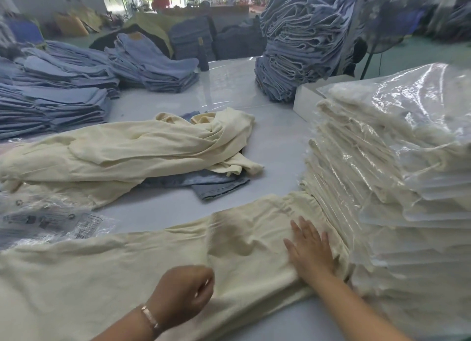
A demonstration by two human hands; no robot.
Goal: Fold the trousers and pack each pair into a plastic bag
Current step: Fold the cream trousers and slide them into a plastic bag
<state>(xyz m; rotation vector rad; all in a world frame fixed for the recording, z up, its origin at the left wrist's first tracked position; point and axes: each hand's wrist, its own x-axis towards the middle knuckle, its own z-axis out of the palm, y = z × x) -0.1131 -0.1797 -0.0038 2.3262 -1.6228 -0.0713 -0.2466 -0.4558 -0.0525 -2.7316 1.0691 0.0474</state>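
Note:
A cream pair of trousers [153, 259] lies spread across the near part of the white table, its waist end toward the right. My right hand [309, 251] lies flat on the waist end with straight fingers, pressing the cloth. My left hand [183, 292] sits on the trousers' near edge with curled fingers; whether it pinches the fabric is hidden. A stack of flat plastic bags [48, 223] lies at the left. A tall pile of bagged cream trousers [397, 167] stands at the right.
A loose heap of cream trousers [127, 152] lies mid-table over a blue denim pair [216, 182]. Stacks of folded blue jeans [61, 96] fill the left and back [300, 42]. A dark bottle [203, 55] stands behind. A white box [309, 98] sits beside the bagged pile.

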